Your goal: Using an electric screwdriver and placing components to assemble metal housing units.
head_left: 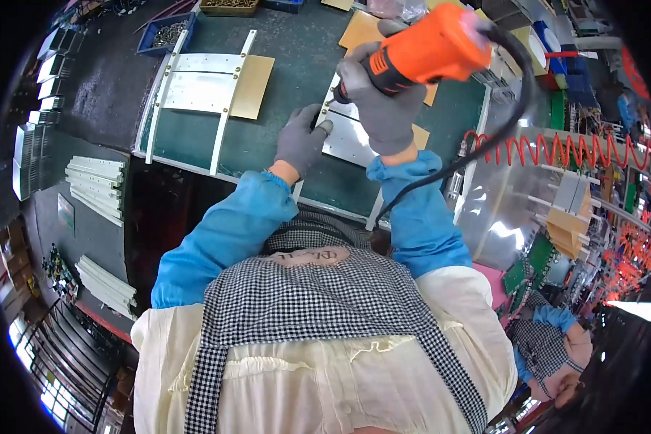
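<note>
My right hand [387,116], in a grey glove, grips an orange and black power screwdriver [423,50] with a black cable. Its nose points at a screw near the left edge of a silver metal plate [351,141]. That plate lies across white rails on the green bench. My left hand [300,141], also gloved in grey, closes around the left white rail [297,189] beside the plate, thumb near the screws. The screwdriver and my right hand hide the plate's far part. To the left lies a similar assembly, a silver plate [201,83] on two white rails with brass-coloured screws.
A blue bin [165,35] of small hardware and a tray of screws [228,6] stand at the back. Tan sheets [253,87] lie under the plates. White rails [98,184] are stacked at left. A red coiled hose [557,148] stretches across the right, where another person [553,347] is visible.
</note>
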Demonstrator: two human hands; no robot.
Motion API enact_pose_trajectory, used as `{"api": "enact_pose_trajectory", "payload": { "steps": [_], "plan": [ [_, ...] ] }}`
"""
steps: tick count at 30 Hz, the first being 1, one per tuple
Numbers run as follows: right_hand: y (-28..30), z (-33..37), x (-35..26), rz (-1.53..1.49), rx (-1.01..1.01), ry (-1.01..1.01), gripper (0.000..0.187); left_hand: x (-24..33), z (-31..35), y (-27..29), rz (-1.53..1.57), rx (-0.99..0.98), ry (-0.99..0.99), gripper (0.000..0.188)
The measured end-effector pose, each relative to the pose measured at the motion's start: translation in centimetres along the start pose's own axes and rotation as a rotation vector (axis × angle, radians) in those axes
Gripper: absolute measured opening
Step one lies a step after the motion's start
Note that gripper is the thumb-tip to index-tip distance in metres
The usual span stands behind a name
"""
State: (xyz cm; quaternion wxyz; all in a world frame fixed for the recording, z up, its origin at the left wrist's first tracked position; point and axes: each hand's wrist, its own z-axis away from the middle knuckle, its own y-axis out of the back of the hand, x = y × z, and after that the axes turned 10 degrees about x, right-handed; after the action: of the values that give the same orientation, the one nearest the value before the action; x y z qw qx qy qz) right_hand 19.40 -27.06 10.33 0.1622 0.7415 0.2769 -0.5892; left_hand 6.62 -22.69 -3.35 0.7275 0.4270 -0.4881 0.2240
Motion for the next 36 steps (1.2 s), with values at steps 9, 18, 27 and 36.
{"api": "enact_pose_trajectory", "payload": {
  "steps": [9,18,27,36],
  "plan": [
    [-1.0,-0.6,0.6,0.003,-0.002,-0.014,0.020,1.4,0.3,0.7,-0.102,-0.020,0.007,0.042],
    [0.1,0.8,-2.5,-0.153,0.006,0.056,0.034,0.7,0.4,0.5,-0.107,0.004,-0.057,0.037],
    [0.5,1.3,-1.3,-0.219,0.059,0.012,0.071,0.5,0.2,0.4,-0.123,-0.006,-0.056,0.041],
    [-0.6,1.1,-1.1,-0.014,-0.103,-0.031,0.063,-0.5,0.4,0.1,-0.068,0.010,-0.063,0.041]
  ]
}}
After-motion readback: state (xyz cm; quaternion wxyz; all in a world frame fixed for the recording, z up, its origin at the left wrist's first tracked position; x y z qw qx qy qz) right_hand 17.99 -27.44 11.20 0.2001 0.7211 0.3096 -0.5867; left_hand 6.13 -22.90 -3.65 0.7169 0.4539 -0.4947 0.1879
